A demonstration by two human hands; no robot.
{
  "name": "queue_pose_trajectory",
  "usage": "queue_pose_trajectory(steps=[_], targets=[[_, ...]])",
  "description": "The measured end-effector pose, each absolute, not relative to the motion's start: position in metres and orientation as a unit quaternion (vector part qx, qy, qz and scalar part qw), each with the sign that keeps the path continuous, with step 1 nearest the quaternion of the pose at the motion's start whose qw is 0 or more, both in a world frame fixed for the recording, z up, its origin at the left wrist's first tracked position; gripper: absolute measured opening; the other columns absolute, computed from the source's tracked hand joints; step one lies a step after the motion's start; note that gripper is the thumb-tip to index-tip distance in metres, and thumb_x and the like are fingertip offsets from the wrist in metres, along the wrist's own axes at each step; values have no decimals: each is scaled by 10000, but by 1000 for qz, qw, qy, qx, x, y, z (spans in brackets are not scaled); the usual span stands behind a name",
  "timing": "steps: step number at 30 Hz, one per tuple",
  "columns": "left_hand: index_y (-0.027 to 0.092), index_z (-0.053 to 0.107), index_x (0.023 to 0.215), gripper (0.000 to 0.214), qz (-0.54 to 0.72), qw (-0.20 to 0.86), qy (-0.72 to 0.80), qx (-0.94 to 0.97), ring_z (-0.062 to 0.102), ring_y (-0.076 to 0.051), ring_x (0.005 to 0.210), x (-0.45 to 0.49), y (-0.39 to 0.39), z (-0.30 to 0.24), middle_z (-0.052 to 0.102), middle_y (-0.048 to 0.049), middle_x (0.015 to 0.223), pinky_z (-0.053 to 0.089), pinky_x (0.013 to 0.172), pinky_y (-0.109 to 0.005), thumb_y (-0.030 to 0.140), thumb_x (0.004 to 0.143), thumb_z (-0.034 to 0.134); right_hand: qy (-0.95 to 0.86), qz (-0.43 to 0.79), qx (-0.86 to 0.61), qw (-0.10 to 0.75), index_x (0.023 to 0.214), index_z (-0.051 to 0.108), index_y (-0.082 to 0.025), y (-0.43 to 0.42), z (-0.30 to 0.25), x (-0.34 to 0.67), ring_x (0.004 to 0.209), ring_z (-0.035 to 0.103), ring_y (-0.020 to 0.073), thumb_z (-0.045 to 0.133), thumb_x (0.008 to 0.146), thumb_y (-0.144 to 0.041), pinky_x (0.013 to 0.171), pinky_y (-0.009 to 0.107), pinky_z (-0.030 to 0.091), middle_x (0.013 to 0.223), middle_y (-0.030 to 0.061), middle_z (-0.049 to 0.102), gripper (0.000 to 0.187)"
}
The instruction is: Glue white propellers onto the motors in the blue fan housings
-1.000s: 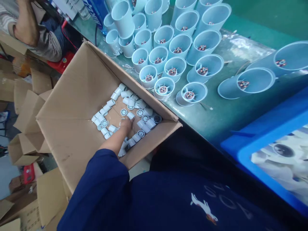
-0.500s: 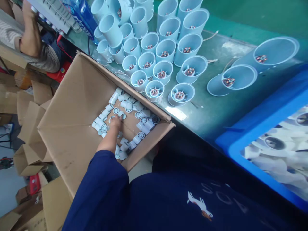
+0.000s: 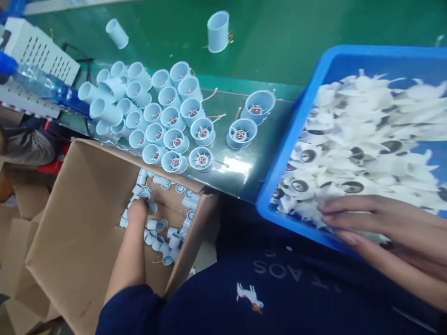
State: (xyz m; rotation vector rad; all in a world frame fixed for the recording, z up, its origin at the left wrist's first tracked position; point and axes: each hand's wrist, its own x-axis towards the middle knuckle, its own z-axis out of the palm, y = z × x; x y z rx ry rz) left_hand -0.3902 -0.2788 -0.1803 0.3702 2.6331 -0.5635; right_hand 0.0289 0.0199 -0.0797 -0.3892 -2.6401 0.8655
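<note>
My left hand (image 3: 138, 210) reaches down into a deep cardboard box (image 3: 75, 223). Its fingers are curled at a light-blue fan housing (image 3: 151, 207), partly hidden by the hand. More light-blue housings (image 3: 158, 242) lie along the box's inner sides, some showing spoked ends. At the right, my right hand (image 3: 380, 223) is open, fingers stretched out over white fan blades (image 3: 349, 163) heaped in a blue crate (image 3: 300, 111). Whether the fingertips touch the blades I cannot tell. Several of the blades have dark round hubs.
Light-blue housings with copper-coloured motor parts (image 3: 175, 163) stand in rows on the green bench (image 3: 286, 28). A bottle (image 3: 49, 86) lies beside a white slotted device (image 3: 42, 51). Another person's sleeve (image 3: 26, 146) shows at far left, above cardboard boxes (image 3: 21, 246).
The view has swung right, bringing more of the blue crate into sight. My right hand has come into view over it. My left hand has shifted towards the box's far left corner.
</note>
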Motion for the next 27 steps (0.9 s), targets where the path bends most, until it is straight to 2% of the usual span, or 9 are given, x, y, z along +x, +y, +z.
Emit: queue_pose_trajectory(steps=[4, 7, 9, 11, 13, 15, 19, 23, 27], targets=[[181, 679, 1229, 367, -165, 16, 970, 175, 651, -355, 1124, -372, -271, -75, 655, -167, 1209, 542, 914, -466, 262, 918, 501, -936, 289, -82, 182, 1128, 600, -238, 21, -77, 21, 1119, 604, 96, 449, 1042, -229, 947, 173, 512, 1149, 46, 636, 174], [250, 720, 1142, 319, 43, -173, 940, 291, 649, -319, 1131, -346, -249, -7, 708, -63, 1160, 512, 985, -445, 278, 861, 570, -941, 285, -71, 169, 1150, 591, -246, 21, -76, 20, 1108, 612, 110, 463, 1031, -218, 919, 197, 538, 1164, 39, 636, 177], [292, 740, 1057, 269, 184, -114, 901, 376, 685, -268, 1033, -327, -223, 18, 737, 1, 1079, 543, 915, -388, 283, 801, 659, -935, 295, -79, 178, 1132, 602, -246, 20, -74, 19, 1078, 636, 133, 475, 1019, -213, 880, 229, 563, 1153, 37, 649, 174], [270, 755, 979, 231, 258, 80, 848, 456, 704, -230, 929, -311, -186, 25, 754, 5, 1021, 567, 803, -330, 310, 756, 714, -926, 313, -87, 192, 1083, 622, -238, 19, -73, 17, 1030, 662, 159, 481, 1002, -205, 826, 263, 583, 1118, 37, 666, 166], [216, 760, 921, 207, 246, 287, 774, 508, 711, -210, 832, -300, -144, 17, 762, -26, 944, 570, 707, -297, 327, 754, 710, -918, 332, -90, 200, 1034, 641, -227, 19, -73, 15, 986, 679, 174, 478, 989, -197, 789, 284, 591, 1079, 38, 680, 172], [186, 751, 906, 176, 182, 395, 731, 525, 708, -191, 750, -293, -101, 0, 756, -29, 850, 560, 649, -277, 264, 763, 685, -912, 346, -94, 199, 1022, 654, -222, 18, -74, 15, 975, 681, 178, 466, 992, -202, 786, 294, 590, 1069, 43, 685, 191], [195, 732, 913, 243, 32, 290, 761, 580, 703, -179, 756, -284, -39, -31, 743, -2, 815, 547, 665, -265, 67, 718, 664, -904, 363, -113, 195, 1043, 659, -228, 18, -78, 18, 994, 674, 178, 455, 1001, -218, 824, 307, 589, 1089, 51, 678, 208], [189, 718, 1034, 297, -20, 154, 785, 600, 688, -239, 942, -272, -16, -39, 713, -69, 997, 551, 832, -348, 66, 781, 625, -908, 352, -104, 201, 1014, 664, -225, 19, -78, 18, 952, 692, 183, 461, 994, -218, 787, 313, 610, 1049, 46, 691, 204], [179, 661, 1184, 354, -58, 74, 803, 588, 691, -251, 900, -253, -13, -43, 634, -121, 1127, 551, 798, -378, 69, 882, 512, -910, 349, -98, 201, 1034, 655, -247, 19, -81, 19, 969, 690, 184, 467, 995, -231, 779, 323, 617, 1067, 27, 686, 192]])
